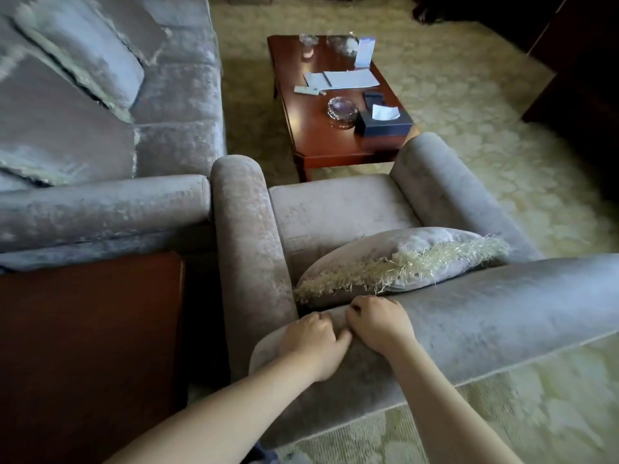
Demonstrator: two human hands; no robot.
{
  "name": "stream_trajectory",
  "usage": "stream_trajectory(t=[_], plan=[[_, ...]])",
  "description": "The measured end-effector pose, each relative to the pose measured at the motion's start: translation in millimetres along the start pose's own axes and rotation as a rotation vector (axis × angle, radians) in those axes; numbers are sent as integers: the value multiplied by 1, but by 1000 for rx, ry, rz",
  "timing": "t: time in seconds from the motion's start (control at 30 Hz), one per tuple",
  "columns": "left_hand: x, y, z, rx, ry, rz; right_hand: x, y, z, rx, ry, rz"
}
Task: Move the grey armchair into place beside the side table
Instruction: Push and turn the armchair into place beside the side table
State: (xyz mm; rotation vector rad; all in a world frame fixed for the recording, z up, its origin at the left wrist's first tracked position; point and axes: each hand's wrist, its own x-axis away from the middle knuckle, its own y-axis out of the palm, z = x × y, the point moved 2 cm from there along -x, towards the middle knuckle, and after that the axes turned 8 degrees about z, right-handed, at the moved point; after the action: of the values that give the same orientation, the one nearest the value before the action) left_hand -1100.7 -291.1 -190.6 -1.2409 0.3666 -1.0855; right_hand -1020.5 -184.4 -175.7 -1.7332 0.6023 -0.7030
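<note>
Plainly, both hands are committed: the left grip (313, 343) and right grip (378, 326) sit side by side, fingers curled over the top of the backrest of the grey armchair (335, 209), holding it near its left corner. The chair stands on the patterned carpet (502, 112) with its left arm touching, or very nearly touching, the arm of the grey sofa (100, 202). The dark wooden side table (90, 329) lies just beside that arm, at the sofa's end. With both holds bunched at one end, a shove would likely swing the chair rather than slide it straight — and its front right arm is already close to the corner of the low wooden bench (315, 135). A knock there could rattle what the bench carries: a dark tissue box (383, 120) with one tissue standing out of its slot, a cut-glass ashtray (341, 110) (whether anything lies in it I cannot tell) and glassware (306, 45) at the far end. The fringed cushion (402, 259) propped on the seat could also topple.
</note>
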Motion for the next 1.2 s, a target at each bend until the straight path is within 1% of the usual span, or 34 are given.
stream_trajectory(t=[0.07, 0.13, 0.2, 0.27, 0.33, 0.4, 0.43, 0.5, 0.57, 0.7, 0.8, 0.87, 0.97, 1.03, 1.1, 1.2], plan=[[4, -2, 0, 16, -30, 22, 1, -2, 0, -59, -59, -30], [5, -5, 0, -36, -84, 41, 2, -3, 1, -131, -139, -72], [7, -10, 2, -102, -169, 96, 7, -7, 3, -171, -232, -88], [19, -12, 6, -143, -326, 190, 16, -7, 10, -120, -362, -104], [36, -12, 7, -117, -575, 274, 24, -12, 18, -41, -463, -90], [60, -6, 9, -38, -841, 266, 28, -13, 27, -10, -515, -94], [72, -1, 10, 4, -929, 282, 29, -15, 28, -14, -534, -97], [86, 3, 12, 105, -1030, 316, 29, -16, 30, -13, -549, -91], [91, 2, 15, 159, -1077, 329, 27, -15, 31, 2, -550, -72], [86, -1, 15, 82, -1115, 376, 26, -11, 31, -31, -562, -41], [82, 1, 12, 22, -1102, 337, 19, -19, 45, -124, -521, -36], [80, 1, 10, -10, -1095, 294, 4, -29, 74, -95, -420, -32], [76, -3, 2, -74, -1055, 278, -20, -48, 140, -52, -167, -25], [65, -10, 6, -91, -969, 237, -31, -60, 188, -57, -39, -10], [45, -11, 31, -126, -844, 181, -36, -69, 236, -22, 37, 0], [5, 12, 120, -215, -519, 164, -38, -87, 312, 70, 140, 58]])
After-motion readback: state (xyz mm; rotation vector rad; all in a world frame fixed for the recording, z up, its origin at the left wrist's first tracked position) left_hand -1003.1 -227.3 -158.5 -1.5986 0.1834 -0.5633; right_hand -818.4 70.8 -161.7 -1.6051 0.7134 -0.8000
